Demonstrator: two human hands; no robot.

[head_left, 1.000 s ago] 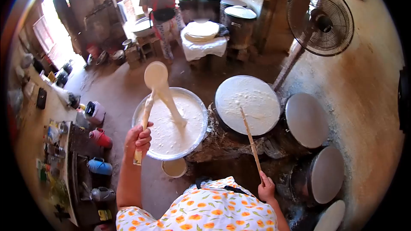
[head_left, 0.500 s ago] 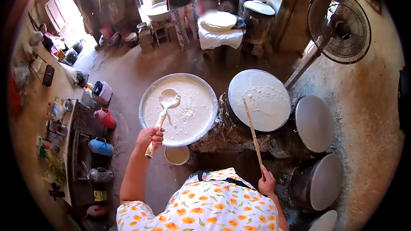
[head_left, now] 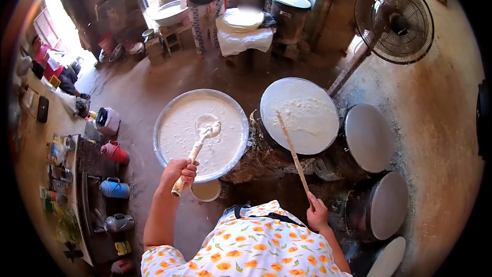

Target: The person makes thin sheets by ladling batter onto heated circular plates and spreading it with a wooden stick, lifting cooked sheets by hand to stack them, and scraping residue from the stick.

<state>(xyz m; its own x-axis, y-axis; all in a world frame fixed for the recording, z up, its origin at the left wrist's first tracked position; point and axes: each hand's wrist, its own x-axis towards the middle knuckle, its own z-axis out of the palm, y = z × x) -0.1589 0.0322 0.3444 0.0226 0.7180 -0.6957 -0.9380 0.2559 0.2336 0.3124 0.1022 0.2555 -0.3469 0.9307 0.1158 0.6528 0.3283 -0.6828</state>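
Note:
My left hand (head_left: pixel 180 172) grips the handle of a ladle (head_left: pixel 208 125), whose bowl rests at the surface of white batter in a wide metal basin (head_left: pixel 159 146). In my right hand (head_left: pixel 318 213) is a long thin wooden stick (head_left: pixel 293 153). Its far tip lies over a round griddle (head_left: pixel 300 115) covered with a pale, bumpy layer. Whether the tip touches that layer I cannot tell. Below the basin stands a small tub (head_left: pixel 206 191).
Several round-topped drums (head_left: pixel 369 138) curve down the right side, near a fan (head_left: pixel 394 19). One person (head_left: pixel 206 7) stands at the back beside stacked flat rounds (head_left: pixel 243 19); another (head_left: pixel 48 61) is at far left. Flasks (head_left: pixel 115 188) stand by the left shelf.
My left hand has lowered the ladle from above the basin to the batter, and the pouring stream is gone. A person in red has come into view at the far left.

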